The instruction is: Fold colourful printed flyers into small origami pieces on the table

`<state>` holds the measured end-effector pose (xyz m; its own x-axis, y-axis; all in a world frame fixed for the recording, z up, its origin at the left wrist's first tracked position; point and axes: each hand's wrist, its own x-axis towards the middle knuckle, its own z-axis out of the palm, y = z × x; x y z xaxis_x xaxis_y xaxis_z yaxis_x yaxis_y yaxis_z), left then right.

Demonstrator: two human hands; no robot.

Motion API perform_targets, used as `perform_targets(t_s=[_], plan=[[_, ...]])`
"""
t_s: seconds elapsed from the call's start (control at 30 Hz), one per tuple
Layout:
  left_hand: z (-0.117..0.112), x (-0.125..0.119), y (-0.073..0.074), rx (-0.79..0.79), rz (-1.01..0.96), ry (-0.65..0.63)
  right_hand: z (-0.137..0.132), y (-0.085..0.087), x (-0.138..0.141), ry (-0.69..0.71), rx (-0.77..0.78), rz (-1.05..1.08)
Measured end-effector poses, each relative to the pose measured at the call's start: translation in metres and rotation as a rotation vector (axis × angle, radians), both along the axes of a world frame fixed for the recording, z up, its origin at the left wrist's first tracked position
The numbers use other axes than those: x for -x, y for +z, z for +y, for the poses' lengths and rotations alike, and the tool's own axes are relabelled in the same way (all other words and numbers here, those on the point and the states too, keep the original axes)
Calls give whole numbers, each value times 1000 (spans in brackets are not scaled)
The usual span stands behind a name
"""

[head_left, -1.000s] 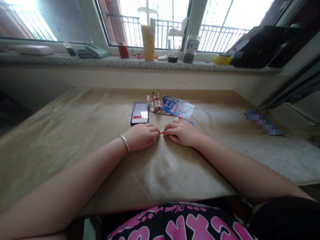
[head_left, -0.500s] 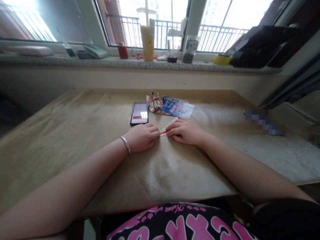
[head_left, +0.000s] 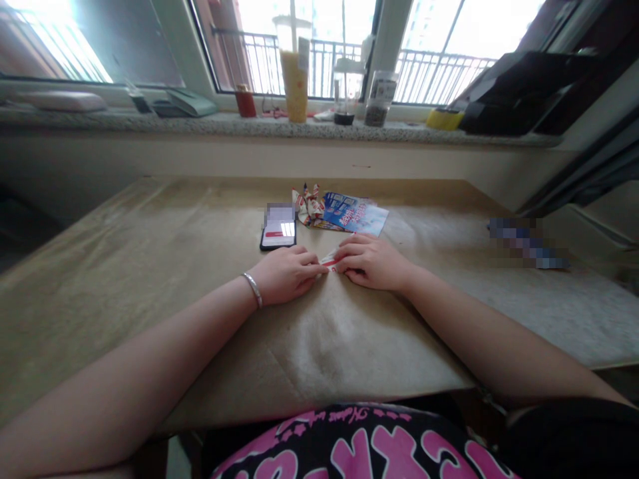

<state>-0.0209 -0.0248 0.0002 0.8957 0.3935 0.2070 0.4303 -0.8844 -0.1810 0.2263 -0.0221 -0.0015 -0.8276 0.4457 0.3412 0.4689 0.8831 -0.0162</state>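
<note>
A small folded paper, white with red markings, lies on the table between my two hands. My left hand, with a silver bangle at the wrist, has its fingers closed on the paper's left end. My right hand grips the other side, its fingers bent and pressed together over it. Much of the paper is hidden under the fingers. Just beyond my left hand lies a phone with its screen lit. Past the paper are crumpled paper pieces and blue printed sheets.
A beige cloth covers the table. At the right lies a blurred dark blue object. Along the windowsill stand a tall yellow cup, a red jar, clear containers, yellow tape and a black bag.
My left fingertips have shifted slightly right along the paper, closer to my right hand. Less of the paper shows above the right fingers. The phone and printed sheets have stayed put.
</note>
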Motion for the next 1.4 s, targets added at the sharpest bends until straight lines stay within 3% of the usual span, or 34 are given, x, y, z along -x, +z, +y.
perform_targets(t_s=[0.27,0.6,0.97,1.4], plan=[[1,0,-1,26,-14,3,1,1,-1,-36,-27,-62],[1,0,0,28,0,3,5,0,-9,20,-39,-50],[9,10,4,18,-1,0,13,-18,-4,-41,-68,46],[10,12,2,119,-20,13,9,-3,-16,-86,25,-34]])
